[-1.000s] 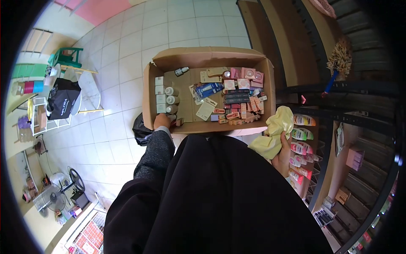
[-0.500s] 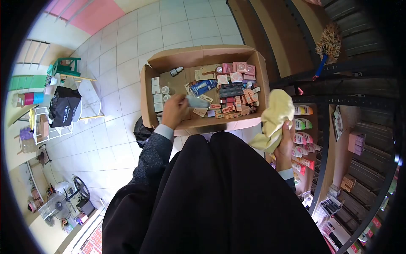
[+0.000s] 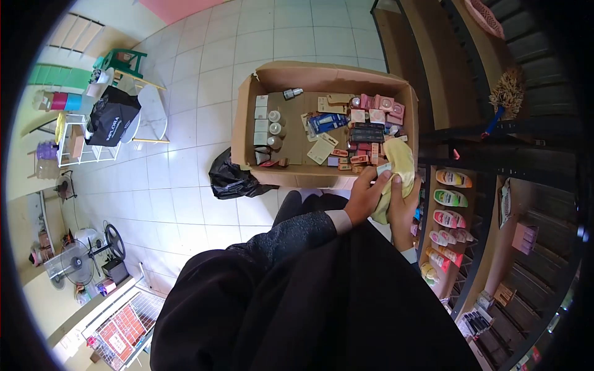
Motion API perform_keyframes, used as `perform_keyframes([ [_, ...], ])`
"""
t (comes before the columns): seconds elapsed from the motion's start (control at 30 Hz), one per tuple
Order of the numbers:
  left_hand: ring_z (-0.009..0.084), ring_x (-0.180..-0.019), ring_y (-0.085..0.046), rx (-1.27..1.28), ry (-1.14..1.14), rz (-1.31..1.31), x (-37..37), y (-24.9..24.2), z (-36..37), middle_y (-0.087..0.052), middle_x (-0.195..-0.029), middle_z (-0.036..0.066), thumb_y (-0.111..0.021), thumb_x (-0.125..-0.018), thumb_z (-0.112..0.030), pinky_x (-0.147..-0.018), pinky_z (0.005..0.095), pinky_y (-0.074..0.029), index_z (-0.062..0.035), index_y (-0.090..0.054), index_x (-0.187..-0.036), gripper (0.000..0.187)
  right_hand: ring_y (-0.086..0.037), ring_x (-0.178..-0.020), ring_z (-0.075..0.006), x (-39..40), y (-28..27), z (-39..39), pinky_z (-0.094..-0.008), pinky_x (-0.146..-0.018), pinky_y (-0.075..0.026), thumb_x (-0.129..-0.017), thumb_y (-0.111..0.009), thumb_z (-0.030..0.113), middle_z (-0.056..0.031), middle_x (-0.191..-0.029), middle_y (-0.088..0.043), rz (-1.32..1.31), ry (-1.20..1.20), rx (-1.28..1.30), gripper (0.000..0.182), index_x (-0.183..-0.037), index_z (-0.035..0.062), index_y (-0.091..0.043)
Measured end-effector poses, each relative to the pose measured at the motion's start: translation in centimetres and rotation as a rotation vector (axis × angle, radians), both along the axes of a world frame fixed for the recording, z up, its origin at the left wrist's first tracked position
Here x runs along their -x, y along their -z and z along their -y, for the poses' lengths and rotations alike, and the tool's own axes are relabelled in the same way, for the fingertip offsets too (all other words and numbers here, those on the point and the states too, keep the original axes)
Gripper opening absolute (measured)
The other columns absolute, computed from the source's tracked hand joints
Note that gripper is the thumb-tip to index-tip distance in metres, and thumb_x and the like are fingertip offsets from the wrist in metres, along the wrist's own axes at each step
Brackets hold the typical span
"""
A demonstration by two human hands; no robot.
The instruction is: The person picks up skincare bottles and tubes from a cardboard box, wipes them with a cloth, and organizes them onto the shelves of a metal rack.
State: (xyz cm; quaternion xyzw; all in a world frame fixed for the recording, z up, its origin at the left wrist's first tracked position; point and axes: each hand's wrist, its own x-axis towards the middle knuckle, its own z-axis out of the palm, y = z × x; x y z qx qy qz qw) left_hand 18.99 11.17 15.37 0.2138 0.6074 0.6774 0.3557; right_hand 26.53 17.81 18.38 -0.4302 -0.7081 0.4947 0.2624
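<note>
My left hand is closed on a small pale item, whose kind I cannot make out. It is held against the yellow cloth. My right hand grips that cloth from the other side, so the two hands meet at the front right corner of an open cardboard box. Inside the box lie white cartons, white-capped bottles, a blue packet, dark cartons and pink compacts. My fingers partly cover the pale item.
Shelving with squeeze bottles stands close on the right, and a duster hangs above. A black plastic bag lies on the tiled floor left of the box. Farther left are a black tote bag and a fan.
My left hand has left the box's left half and moved right to the cloth, with a pale item in it. The cloth is now bunched between both hands. The view has shifted.
</note>
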Motion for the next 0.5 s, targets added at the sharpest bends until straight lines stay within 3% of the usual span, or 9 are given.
perform_keyframes([
  [0.03,0.0146,-0.083,-0.052,0.018,0.023,0.050,0.1,0.2,0.2,-0.054,-0.086,0.006,-0.049,-0.089,-0.020,-0.070,0.0263,-0.043,0.0004,-0.056,-0.100,0.024,-0.055,-0.090,-0.0190,0.0,0.2,0.0,-0.0295,-0.077,-0.044,-0.087,-0.053,0.024,-0.0141,-0.101,-0.055,-0.043,0.048,0.078,0.037,-0.111,-0.0022,-0.044],
  [0.07,0.0146,-0.083,-0.052,0.015,0.027,0.055,0.1,0.4,0.3,-0.054,-0.086,0.006,-0.049,-0.089,-0.020,-0.070,0.0263,-0.043,0.0004,-0.056,-0.100,0.024,-0.055,-0.092,-0.0189,0.0,0.3,0.0,-0.0293,-0.077,-0.044,-0.090,-0.049,0.025,-0.0144,-0.103,-0.055,-0.086,0.098,0.156,0.037,-0.113,-0.0022,-0.043],
  [0.13,0.0108,-0.080,-0.053,-0.180,0.051,0.602,0.7,-0.7,0.2,-0.057,-0.089,0.003,-0.048,-0.090,-0.021,-0.070,0.0229,-0.043,0.0000,-0.056,-0.101,0.026,-0.054,-0.096,-0.0197,-0.4,0.6,-0.7,-0.0288,-0.078,-0.045,-0.092,-0.043,0.027,-0.0141,-0.106,-0.054,-0.168,0.123,0.293,0.037,-0.117,-0.0009,-0.042],
  [0.2,0.0083,-0.077,-0.054,-0.234,0.062,0.573,1.7,-0.5,-0.2,-0.058,-0.092,0.002,-0.044,-0.092,-0.024,-0.071,0.0218,-0.044,-0.0006,-0.055,-0.103,0.028,-0.053,-0.098,-0.0198,-1.1,1.1,-1.7,-0.0283,-0.081,-0.045,-0.092,-0.043,0.027,-0.0129,-0.109,-0.053,-0.514,0.124,0.870,0.039,-0.120,0.0011,-0.039],
  [0.23,0.0087,-0.079,-0.055,-0.239,0.023,0.634,2.0,-0.6,-0.4,-0.059,-0.093,0.002,-0.043,-0.092,-0.025,-0.072,0.0221,-0.044,-0.0008,-0.054,-0.106,0.030,-0.054,-0.098,-0.0198,-0.5,-0.5,-1.1,-0.0285,-0.082,-0.045,-0.091,-0.044,0.028,-0.0127,-0.110,-0.051,-0.639,0.046,0.910,0.042,-0.124,0.0025,-0.036],
  [0.27,0.0090,-0.080,-0.055,-0.245,-0.017,0.695,2.1,-0.9,-0.7,-0.059,-0.094,0.003,-0.042,-0.093,-0.026,-0.072,0.0225,-0.044,-0.0010,-0.053,-0.108,0.032,-0.053,-0.098,-0.0181,-1.6,0.9,-1.6,-0.0285,-0.083,-0.044,-0.091,-0.045,0.026,-0.0125,-0.112,-0.049,-0.459,-0.032,0.719,0.043,-0.125,0.0023,-0.033],
  [0.33,0.0111,-0.088,-0.055,-0.238,0.020,0.781,1.2,-0.5,-1.0,-0.058,-0.099,0.005,-0.040,-0.093,-0.031,-0.077,0.0251,-0.045,-0.0024,-0.049,-0.113,0.036,-0.048,-0.103,-0.0187,0.6,-2.3,1.5,-0.0286,-0.086,-0.041,-0.091,-0.046,0.022,-0.0133,-0.114,-0.047,-0.236,0.023,0.481,0.039,-0.123,0.0020,-0.035],
  [0.4,0.0168,-0.094,-0.056,-0.421,0.018,1.063,-0.3,-0.5,-1.2,-0.058,-0.102,0.009,-0.035,-0.094,-0.036,-0.084,0.0293,-0.044,-0.0036,-0.047,-0.116,0.041,-0.040,-0.107,-0.0196,0.2,-0.9,1.8,-0.0289,-0.087,-0.036,-0.089,-0.050,0.024,-0.0153,-0.115,-0.043,-0.132,-0.063,0.183,0.033,-0.111,0.0004,-0.043],
  [0.5,0.0163,-0.098,-0.053,-0.454,0.093,0.917,-2.2,-0.1,-1.0,-0.054,-0.107,0.008,-0.038,-0.091,-0.042,-0.086,0.0291,-0.043,-0.0034,-0.043,-0.119,0.048,-0.046,-0.099,-0.0202,-0.7,-1.3,2.0,-0.0284,-0.082,-0.039,-0.088,-0.052,0.022,-0.0153,-0.107,-0.048,-0.060,-0.049,0.006,0.030,-0.106,-0.0012,-0.046],
])
